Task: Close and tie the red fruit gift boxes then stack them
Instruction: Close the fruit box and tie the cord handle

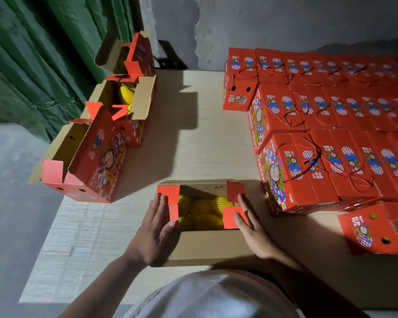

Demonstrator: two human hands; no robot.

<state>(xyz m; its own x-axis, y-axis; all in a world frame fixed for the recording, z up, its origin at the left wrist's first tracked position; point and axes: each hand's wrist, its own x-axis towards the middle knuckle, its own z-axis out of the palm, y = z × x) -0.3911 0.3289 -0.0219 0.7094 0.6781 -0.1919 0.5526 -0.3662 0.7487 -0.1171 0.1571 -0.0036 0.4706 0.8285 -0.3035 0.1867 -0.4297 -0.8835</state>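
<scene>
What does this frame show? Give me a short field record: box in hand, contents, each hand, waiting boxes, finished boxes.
box in hand: open box, flaps not closed
contents: yellow netted fruit
left hand: fingers straight against the left red flaps
right hand: fingers straight on the right red flaps
waiting boxes: open boxes at left
finished boxes: tied boxes stacked at right

- Green tarpaulin (32,60): hangs in folds over the upper left of the frame, creased and dim.
- Grey wall (262,21): fills the upper middle and right, rough plaster with a paler, cracked patch.
- Dark crate-like object (170,57): stands against the wall at upper centre; detail unclear.
- Pale wooden tabletop (205,138): covers the centre, brightly lit, crossed by hard-edged shadows.
- Grey floor (12,203): lower left, in shade.
</scene>
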